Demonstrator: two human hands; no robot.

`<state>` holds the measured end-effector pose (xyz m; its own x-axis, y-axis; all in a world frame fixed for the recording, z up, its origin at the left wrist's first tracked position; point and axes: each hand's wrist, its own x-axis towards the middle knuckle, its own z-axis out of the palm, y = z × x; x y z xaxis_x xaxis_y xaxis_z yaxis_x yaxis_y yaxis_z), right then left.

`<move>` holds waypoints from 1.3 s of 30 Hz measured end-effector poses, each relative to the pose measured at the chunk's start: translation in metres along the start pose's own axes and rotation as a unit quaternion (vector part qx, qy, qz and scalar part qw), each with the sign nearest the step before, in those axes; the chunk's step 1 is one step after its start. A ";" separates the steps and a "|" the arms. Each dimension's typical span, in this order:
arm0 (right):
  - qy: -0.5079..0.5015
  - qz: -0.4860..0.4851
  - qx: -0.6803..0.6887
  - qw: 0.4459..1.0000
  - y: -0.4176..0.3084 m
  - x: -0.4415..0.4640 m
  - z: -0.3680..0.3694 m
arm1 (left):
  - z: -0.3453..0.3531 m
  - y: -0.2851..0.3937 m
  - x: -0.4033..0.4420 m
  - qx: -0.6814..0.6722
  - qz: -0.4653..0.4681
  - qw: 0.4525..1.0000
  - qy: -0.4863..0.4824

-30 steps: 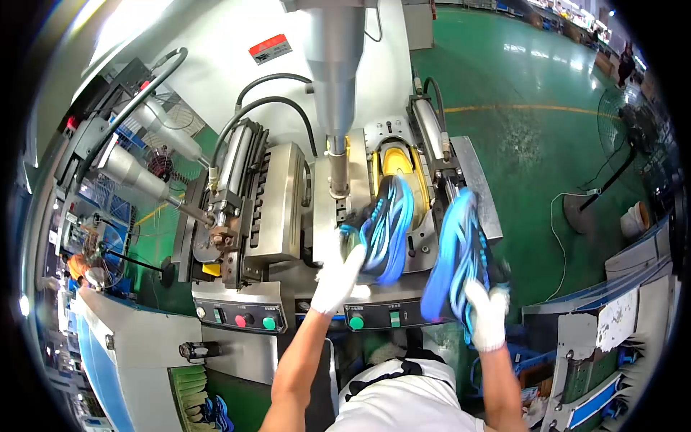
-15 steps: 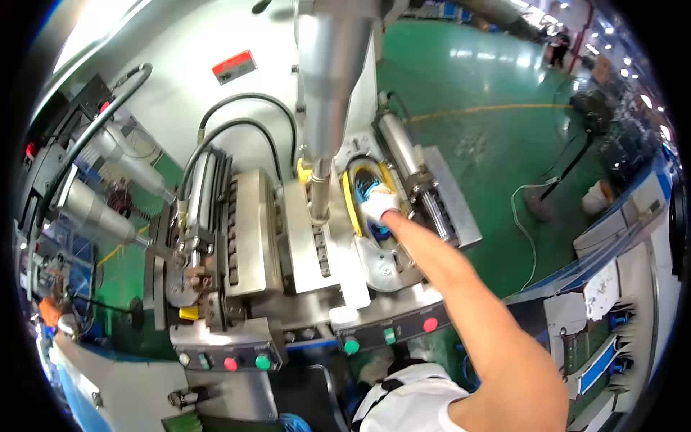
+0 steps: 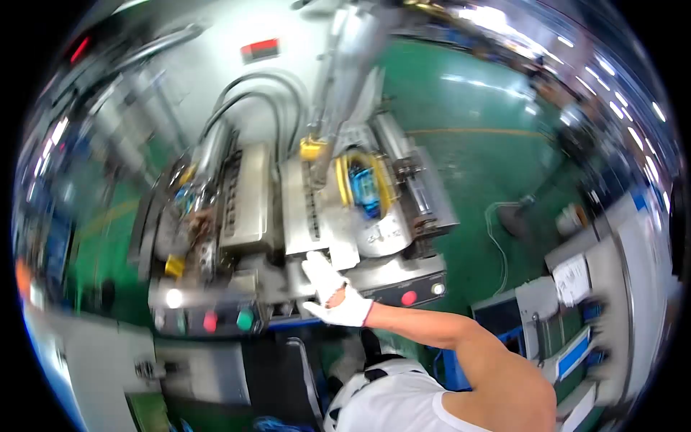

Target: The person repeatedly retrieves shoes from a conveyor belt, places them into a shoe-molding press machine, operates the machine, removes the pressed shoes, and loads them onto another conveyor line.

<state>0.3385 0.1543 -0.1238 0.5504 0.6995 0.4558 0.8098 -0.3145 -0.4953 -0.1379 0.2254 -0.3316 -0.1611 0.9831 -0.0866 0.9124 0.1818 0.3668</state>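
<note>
My right hand, in a white glove, hovers at the machine's front edge, over the control panel. Its fingers and thumb are spread, with nothing held between them. Whether it touches a button is not clear, because the glove covers part of the panel. A blue and black piece that looks like a shoe upper sits in the right-hand station, ringed by a yellow-edged band. The hand is apart from that piece, lower and to its left. My left hand is out of view.
Metal blocks and a left station with a yellow part stand left. A thick cylinder hangs above the middle. Red button and green button line the front. A fan stands on the green floor at right.
My right hand has let go of the blue piece and come down and left to the front panel, fingers spread. The blue piece stays in the station. The camera view has shifted and blurred.
</note>
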 end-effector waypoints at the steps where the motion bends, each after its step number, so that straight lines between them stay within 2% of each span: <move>1: -0.145 0.015 -0.048 0.988 -0.025 0.005 -0.007 | 0.001 -0.018 -0.001 -0.016 -0.016 1.000 -0.006; 2: -0.322 0.060 -0.068 0.943 -0.050 0.015 -0.015 | -0.004 -0.031 -0.007 -0.053 -0.035 0.998 -0.025; 3: -0.170 -0.083 -0.251 0.949 0.004 -0.052 0.051 | -0.059 0.023 -0.022 -0.240 -0.116 0.953 -0.142; 5: -0.178 -0.128 -0.257 0.941 0.018 -0.061 0.073 | -0.105 0.002 -0.014 -0.149 -0.051 0.969 -0.192; 6: -0.254 -0.097 -0.328 0.905 -0.018 -0.049 0.056 | -0.142 0.013 -0.016 -0.267 -0.116 0.935 -0.201; 7: -0.245 -0.105 -0.240 0.933 0.027 -0.069 0.083 | -0.116 -0.041 -0.027 -0.432 -0.093 0.892 -0.099; 8: -0.269 -0.090 -0.273 0.919 -0.009 -0.061 0.069 | -0.146 -0.050 -0.028 -0.346 -0.105 0.930 -0.075; 9: -0.300 -0.092 -0.209 0.926 -0.036 -0.066 0.079 | -0.156 -0.070 -0.035 -0.300 -0.090 0.950 -0.009; 10: -0.330 -0.084 -0.154 0.928 -0.056 -0.067 0.090 | -0.167 -0.081 -0.035 -0.328 -0.134 0.935 0.026; 11: -0.358 -0.050 0.010 0.932 -0.080 -0.083 0.111 | -0.181 -0.089 -0.039 -0.313 -0.148 0.936 0.068; 12: -0.372 -0.006 0.172 0.912 -0.110 -0.103 0.133 | -0.191 -0.095 -0.040 -0.298 -0.155 0.936 0.108; 14: -0.497 -0.054 0.107 0.859 -0.207 -0.126 0.159 | -0.175 -0.122 -0.048 -0.298 -0.165 0.932 0.124; 16: -0.514 -0.107 0.103 0.845 -0.252 -0.193 0.224 | -0.150 -0.133 -0.047 -0.302 -0.173 0.935 0.073; 18: -0.533 -0.002 0.085 0.842 -0.290 -0.237 0.264 | -0.135 -0.112 -0.037 -0.193 -0.167 0.967 0.018; 20: -0.417 0.001 0.119 0.901 -0.289 -0.267 0.304 | -0.099 -0.118 -0.026 -0.218 -0.190 0.956 0.049; 21: -0.449 0.086 0.148 0.877 -0.292 -0.264 0.307 | -0.084 -0.126 -0.025 -0.233 -0.182 0.951 0.088; 22: -0.473 0.101 0.080 0.871 -0.298 -0.254 0.301 | -0.088 -0.131 -0.021 -0.215 -0.164 0.960 0.075; 24: -0.517 0.188 0.171 0.817 -0.313 -0.210 0.272 | -0.103 -0.134 -0.010 -0.255 -0.203 0.945 0.028; 25: -0.483 0.128 0.122 0.858 -0.299 -0.207 0.271 | -0.124 -0.130 0.000 -0.256 -0.188 0.948 0.018; 26: -0.477 0.189 0.038 0.858 -0.302 -0.194 0.259 | -0.142 -0.123 0.010 -0.257 -0.209 0.944 -0.012; 28: -0.479 0.387 0.210 0.760 -0.276 -0.185 0.244 | -0.169 -0.109 0.034 -0.254 -0.196 0.944 -0.073; 30: -0.461 0.474 0.264 0.702 -0.278 -0.162 0.194 | -0.184 -0.078 0.052 -0.292 -0.123 0.941 -0.123; 31: -0.363 0.443 0.365 0.734 -0.265 -0.179 0.187 | -0.193 -0.054 0.060 -0.301 -0.100 0.937 -0.150; 33: -0.319 0.496 0.363 0.721 -0.255 -0.179 0.149 | -0.181 -0.018 0.070 -0.319 -0.039 0.924 -0.209; 34: -0.280 0.512 0.329 0.742 -0.258 -0.175 0.123 | -0.176 0.003 0.072 -0.318 0.011 0.919 -0.233; 35: -0.221 0.494 0.360 0.760 -0.232 -0.201 0.120 | -0.174 0.031 0.067 -0.307 0.059 0.915 -0.255; 36: -0.216 0.521 0.318 0.762 -0.256 -0.202 0.100 | -0.176 0.035 0.068 -0.297 0.097 0.909 -0.277; 38: -0.118 0.528 0.446 0.713 -0.232 -0.234 0.076 | -0.156 0.084 0.048 -0.320 0.215 0.862 -0.329; 39: -0.083 0.495 0.363 0.785 -0.221 -0.261 0.067 | -0.152 0.102 0.037 -0.303 0.260 0.845 -0.357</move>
<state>0.0021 0.0838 -0.1828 0.7544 0.4350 -0.4916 -0.3616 -0.3496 -0.8643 -0.1077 0.2832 -0.1569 0.6666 0.7104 -0.2260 0.3963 -0.0809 0.9146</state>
